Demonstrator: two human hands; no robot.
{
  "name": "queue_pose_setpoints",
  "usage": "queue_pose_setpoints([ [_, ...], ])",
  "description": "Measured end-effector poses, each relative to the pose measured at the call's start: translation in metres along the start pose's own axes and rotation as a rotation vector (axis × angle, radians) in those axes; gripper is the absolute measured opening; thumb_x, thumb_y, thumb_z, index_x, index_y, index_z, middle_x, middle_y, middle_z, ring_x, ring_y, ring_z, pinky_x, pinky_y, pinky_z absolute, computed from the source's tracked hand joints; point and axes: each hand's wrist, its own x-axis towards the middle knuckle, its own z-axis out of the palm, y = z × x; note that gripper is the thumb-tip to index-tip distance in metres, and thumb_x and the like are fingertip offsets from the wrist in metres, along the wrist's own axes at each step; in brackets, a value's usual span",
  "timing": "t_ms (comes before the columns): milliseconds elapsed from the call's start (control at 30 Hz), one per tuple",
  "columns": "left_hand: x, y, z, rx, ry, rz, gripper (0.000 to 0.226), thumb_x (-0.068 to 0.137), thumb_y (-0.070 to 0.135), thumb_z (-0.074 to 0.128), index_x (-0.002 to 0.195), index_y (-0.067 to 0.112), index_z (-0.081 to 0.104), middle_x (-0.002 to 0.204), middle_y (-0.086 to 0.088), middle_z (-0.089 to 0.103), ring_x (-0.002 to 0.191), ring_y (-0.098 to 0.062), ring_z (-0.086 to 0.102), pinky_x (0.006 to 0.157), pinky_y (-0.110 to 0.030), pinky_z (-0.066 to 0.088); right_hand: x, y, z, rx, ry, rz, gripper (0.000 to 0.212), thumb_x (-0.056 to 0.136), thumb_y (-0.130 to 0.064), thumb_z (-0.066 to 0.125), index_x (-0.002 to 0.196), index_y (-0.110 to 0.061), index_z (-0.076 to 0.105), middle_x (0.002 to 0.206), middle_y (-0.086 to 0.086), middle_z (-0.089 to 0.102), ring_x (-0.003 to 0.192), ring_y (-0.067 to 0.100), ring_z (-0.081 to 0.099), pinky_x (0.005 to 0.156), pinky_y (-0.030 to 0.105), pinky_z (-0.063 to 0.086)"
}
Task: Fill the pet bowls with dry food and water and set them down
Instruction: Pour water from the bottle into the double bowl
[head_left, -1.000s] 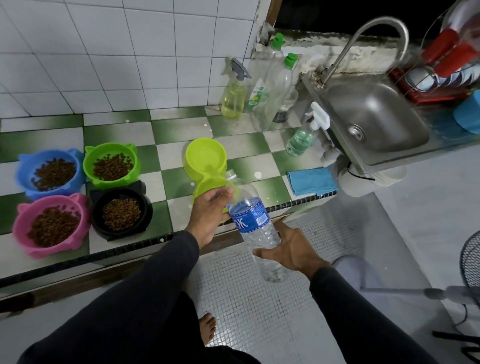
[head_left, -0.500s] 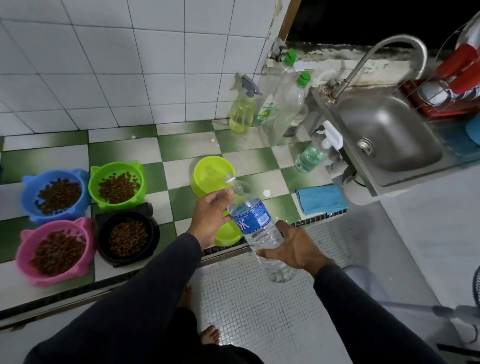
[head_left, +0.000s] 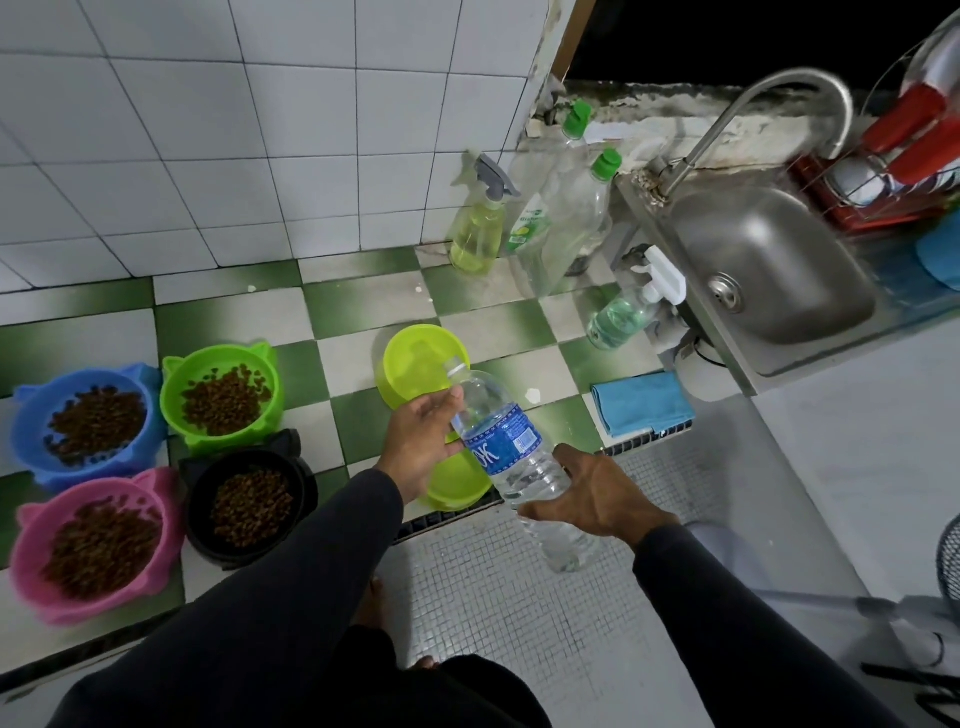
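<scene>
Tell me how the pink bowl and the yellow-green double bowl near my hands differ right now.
The pink bowl holds brown dry food; the yellow-green double bowl shows none. The pink bowl is a single dish with ear-like tabs on its rim, while the yellow-green double bowl has two joined cups. The pink bowl sits clear of both hands; the yellow-green double bowl is partly hidden behind the left hand and water bottle. Both rest on the checkered counter.

I see a steel sink (head_left: 769, 270) at right; white wall tiles (head_left: 208, 130) left of it; green-and-white checkered counter (head_left: 343, 317) below those; grey mosaic floor (head_left: 509, 597) beneath.
</scene>
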Motion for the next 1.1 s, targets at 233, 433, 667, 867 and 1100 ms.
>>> queue_pose_setpoints([
  [233, 0.010, -0.003, -0.008, -0.003, 0.014, -0.050, 0.041, 0.094, 0.043, 0.069, 0.118, 0.010, 0.069, 0.122, -0.011, 0.072, 0.119, -0.032, 0.066, 0.089, -0.050, 0.061, 0.001, -0.005, 0.001, -0.048, -0.005, 0.016, 0.065, 0.057, -0.076, 0.081, 0.099, -0.032, 0.058, 0.092, -0.009, 0.070, 0.080, 0.003, 0.066, 0.079, 0.034, 0.060],
  [433, 0.009, 0.000, -0.012, -0.017, -0.005, -0.063, 0.042, 0.096, 0.041, 0.068, 0.121, 0.007, 0.066, 0.122, -0.012, 0.072, 0.117, -0.031, 0.067, 0.091, -0.049, 0.061, 0.001, -0.009, 0.001, -0.066, -0.007, 0.003, 0.065, 0.058, -0.078, 0.080, 0.098, -0.032, 0.057, 0.090, -0.010, 0.070, 0.077, 0.002, 0.066, 0.077, 0.033, 0.060],
  [667, 0.010, -0.001, -0.015, -0.013, 0.001, -0.067, 0.038, 0.096, 0.041, 0.067, 0.119, 0.010, 0.067, 0.122, -0.011, 0.072, 0.119, -0.031, 0.065, 0.095, -0.052, 0.059, 0.005, -0.007, 0.001, -0.058, -0.024, 0.011, 0.067, 0.055, -0.080, 0.080, 0.097, -0.033, 0.057, 0.093, -0.010, 0.070, 0.081, 0.006, 0.067, 0.079, 0.038, 0.061],
  [867, 0.010, -0.003, -0.013, -0.012, 0.003, -0.068, 0.036, 0.097, 0.042, 0.066, 0.116, 0.011, 0.066, 0.121, -0.011, 0.072, 0.119, -0.032, 0.065, 0.092, -0.049, 0.060, 0.007, -0.004, -0.002, -0.053, -0.024, 0.003, 0.071, 0.052, -0.083, 0.078, 0.097, -0.031, 0.059, 0.090, -0.008, 0.072, 0.080, 0.009, 0.069, 0.079, 0.041, 0.061],
  [1100, 0.009, -0.005, -0.012, -0.002, 0.011, -0.058, 0.036, 0.097, 0.043, 0.066, 0.118, 0.013, 0.067, 0.121, -0.009, 0.073, 0.118, -0.031, 0.066, 0.095, -0.052, 0.059, 0.008, -0.002, -0.003, -0.070, -0.030, -0.006, 0.071, 0.052, -0.084, 0.077, 0.096, -0.032, 0.058, 0.089, -0.008, 0.071, 0.079, 0.008, 0.068, 0.078, 0.041, 0.061],
])
